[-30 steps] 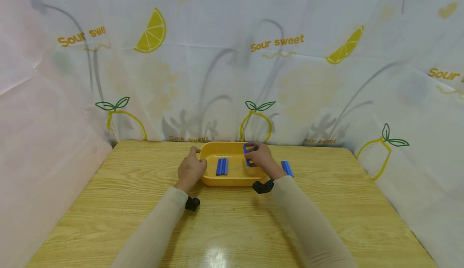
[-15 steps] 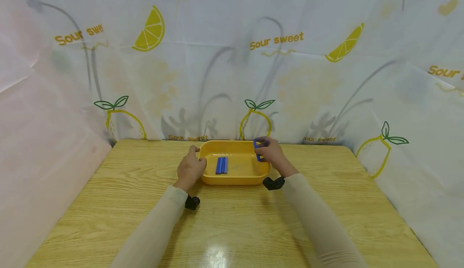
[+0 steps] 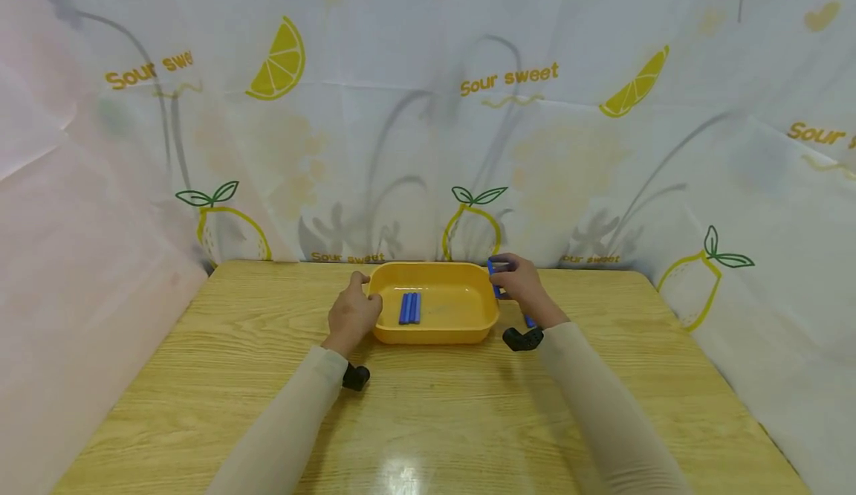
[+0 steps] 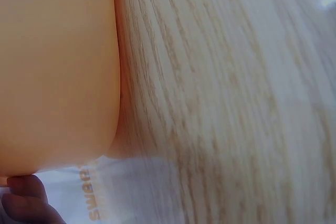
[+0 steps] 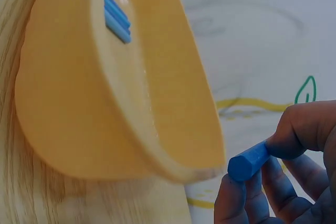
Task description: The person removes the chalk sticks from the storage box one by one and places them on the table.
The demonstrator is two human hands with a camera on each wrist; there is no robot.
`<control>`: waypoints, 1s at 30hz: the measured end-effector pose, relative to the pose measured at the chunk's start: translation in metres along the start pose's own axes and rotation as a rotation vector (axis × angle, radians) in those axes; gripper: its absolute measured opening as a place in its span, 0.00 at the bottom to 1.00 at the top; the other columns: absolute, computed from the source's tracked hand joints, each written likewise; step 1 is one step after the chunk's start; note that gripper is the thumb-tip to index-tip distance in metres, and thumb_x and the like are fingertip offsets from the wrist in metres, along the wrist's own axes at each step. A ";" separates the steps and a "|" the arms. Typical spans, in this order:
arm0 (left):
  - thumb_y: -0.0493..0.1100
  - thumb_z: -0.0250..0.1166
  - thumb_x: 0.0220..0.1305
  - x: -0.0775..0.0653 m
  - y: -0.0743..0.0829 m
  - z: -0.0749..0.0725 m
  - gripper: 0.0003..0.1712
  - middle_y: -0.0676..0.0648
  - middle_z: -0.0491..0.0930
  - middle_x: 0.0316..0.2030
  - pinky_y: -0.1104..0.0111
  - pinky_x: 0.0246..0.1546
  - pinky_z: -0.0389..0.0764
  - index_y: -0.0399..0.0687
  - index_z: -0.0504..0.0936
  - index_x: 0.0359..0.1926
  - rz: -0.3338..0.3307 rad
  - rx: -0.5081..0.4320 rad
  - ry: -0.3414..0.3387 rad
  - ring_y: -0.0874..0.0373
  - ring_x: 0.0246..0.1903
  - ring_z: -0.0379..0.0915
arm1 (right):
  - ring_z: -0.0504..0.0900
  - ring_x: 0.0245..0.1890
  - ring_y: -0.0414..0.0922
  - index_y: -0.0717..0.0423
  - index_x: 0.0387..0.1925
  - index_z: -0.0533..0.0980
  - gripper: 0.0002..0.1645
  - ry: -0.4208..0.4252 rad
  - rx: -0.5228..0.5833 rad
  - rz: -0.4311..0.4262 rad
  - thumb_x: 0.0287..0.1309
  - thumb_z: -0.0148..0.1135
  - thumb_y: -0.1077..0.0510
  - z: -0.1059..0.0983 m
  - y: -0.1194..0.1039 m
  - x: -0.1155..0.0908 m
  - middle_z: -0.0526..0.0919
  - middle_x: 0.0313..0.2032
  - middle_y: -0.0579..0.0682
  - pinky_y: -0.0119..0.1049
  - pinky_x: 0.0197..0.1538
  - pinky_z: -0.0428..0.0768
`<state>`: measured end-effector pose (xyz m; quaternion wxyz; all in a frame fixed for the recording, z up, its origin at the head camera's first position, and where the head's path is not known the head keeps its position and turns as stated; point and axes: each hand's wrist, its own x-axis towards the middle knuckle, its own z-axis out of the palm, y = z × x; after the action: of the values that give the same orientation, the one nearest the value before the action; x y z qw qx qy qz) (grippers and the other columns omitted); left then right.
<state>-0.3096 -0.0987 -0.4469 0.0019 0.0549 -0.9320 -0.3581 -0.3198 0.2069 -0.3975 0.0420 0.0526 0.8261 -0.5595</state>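
A yellow plastic tray (image 3: 435,337) stands near the back of the table, with three blue sticks (image 3: 410,308) side by side in its left half. My left hand (image 3: 352,313) holds the tray's left end, thumb at the rim; its fingertips (image 4: 29,198) show beside the tray wall in the left wrist view. Between thumb and fingers, my right hand (image 3: 521,285) pinches a single blue stick (image 5: 249,161) with a faceted, blunt end. That stick is just at the tray's right rim, raised to about rim height.
More blue (image 3: 530,322) shows on the table right of the tray, mostly hidden behind the right hand and wrist. The wood-grain table (image 3: 428,406) ends at a printed cloth backdrop (image 3: 401,146) close behind the tray.
My right hand has carried the blue stick rightward from above the tray's inside to its right rim, covering most of the blue sticks on the table. The left hand and tray stay put.
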 end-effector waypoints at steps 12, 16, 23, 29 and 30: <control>0.47 0.49 0.63 0.001 -0.001 0.001 0.27 0.49 0.68 0.14 0.68 0.14 0.60 0.51 0.62 0.64 0.009 0.000 0.011 0.56 0.12 0.60 | 0.77 0.33 0.44 0.55 0.64 0.70 0.30 0.042 -0.133 0.004 0.58 0.57 0.61 -0.026 0.028 0.007 0.77 0.51 0.61 0.43 0.39 0.81; 0.47 0.49 0.63 0.001 -0.001 0.001 0.27 0.49 0.67 0.14 0.68 0.14 0.60 0.52 0.62 0.64 -0.002 -0.004 0.003 0.56 0.12 0.59 | 0.79 0.35 0.48 0.58 0.64 0.69 0.30 0.053 -0.177 -0.020 0.58 0.56 0.62 -0.033 0.038 0.006 0.76 0.53 0.64 0.35 0.34 0.76; 0.48 0.49 0.63 0.002 -0.002 0.002 0.28 0.48 0.68 0.14 0.67 0.14 0.61 0.53 0.62 0.64 -0.024 -0.002 -0.018 0.55 0.13 0.61 | 0.81 0.44 0.56 0.61 0.62 0.71 0.28 0.064 -0.216 0.003 0.59 0.58 0.62 -0.041 0.050 0.001 0.77 0.54 0.67 0.36 0.36 0.80; 0.48 0.49 0.63 0.003 -0.002 0.001 0.27 0.48 0.69 0.15 0.66 0.15 0.62 0.52 0.62 0.64 -0.014 -0.007 -0.006 0.55 0.13 0.61 | 0.82 0.41 0.51 0.62 0.59 0.73 0.25 0.076 -0.241 0.020 0.59 0.58 0.61 -0.046 0.059 0.000 0.78 0.53 0.66 0.37 0.38 0.81; 0.48 0.49 0.63 0.003 -0.002 0.001 0.27 0.48 0.69 0.14 0.66 0.15 0.62 0.52 0.62 0.64 -0.013 -0.008 -0.003 0.55 0.13 0.61 | 0.82 0.41 0.50 0.62 0.59 0.73 0.25 0.076 -0.244 0.022 0.60 0.58 0.61 -0.047 0.061 0.000 0.78 0.53 0.66 0.37 0.37 0.80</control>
<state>-0.3120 -0.1000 -0.4490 -0.0016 0.0606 -0.9302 -0.3621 -0.3121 0.2728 -0.4360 0.0231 0.0773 0.8883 -0.4522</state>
